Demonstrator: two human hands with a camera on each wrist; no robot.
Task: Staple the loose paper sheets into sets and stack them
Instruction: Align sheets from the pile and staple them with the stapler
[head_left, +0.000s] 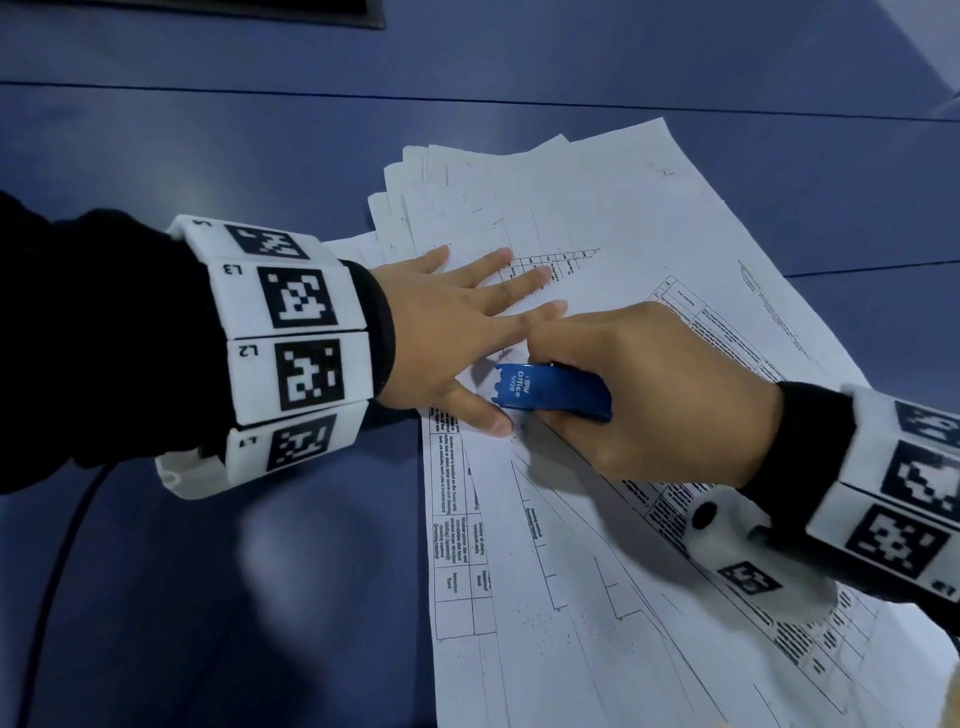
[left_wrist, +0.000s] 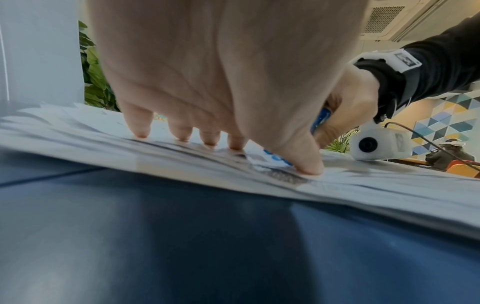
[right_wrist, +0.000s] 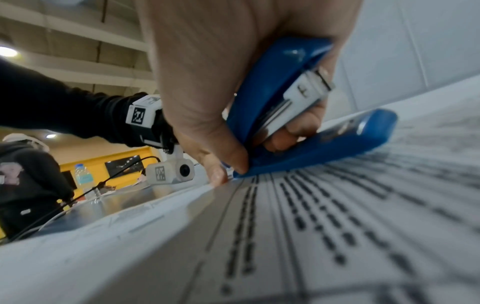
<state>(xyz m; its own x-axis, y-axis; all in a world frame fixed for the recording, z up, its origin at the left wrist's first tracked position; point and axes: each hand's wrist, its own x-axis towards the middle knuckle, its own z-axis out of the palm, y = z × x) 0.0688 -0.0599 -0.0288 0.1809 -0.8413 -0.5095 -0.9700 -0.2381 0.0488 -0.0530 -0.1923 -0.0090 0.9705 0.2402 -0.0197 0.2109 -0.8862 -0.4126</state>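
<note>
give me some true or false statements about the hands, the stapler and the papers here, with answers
1. The right hand grips a blue stapler. True.
2. The left hand is curled into a fist. False: its fingers lie straight and spread, pressing on the paper sheets.
3. The stapler is red. False: it is blue.
4. The sheets lie fanned, not squared up, on a dark blue table. True.
5. The left hand holds the stapler. False: it only presses the sheets beside the stapler's nose.
</note>
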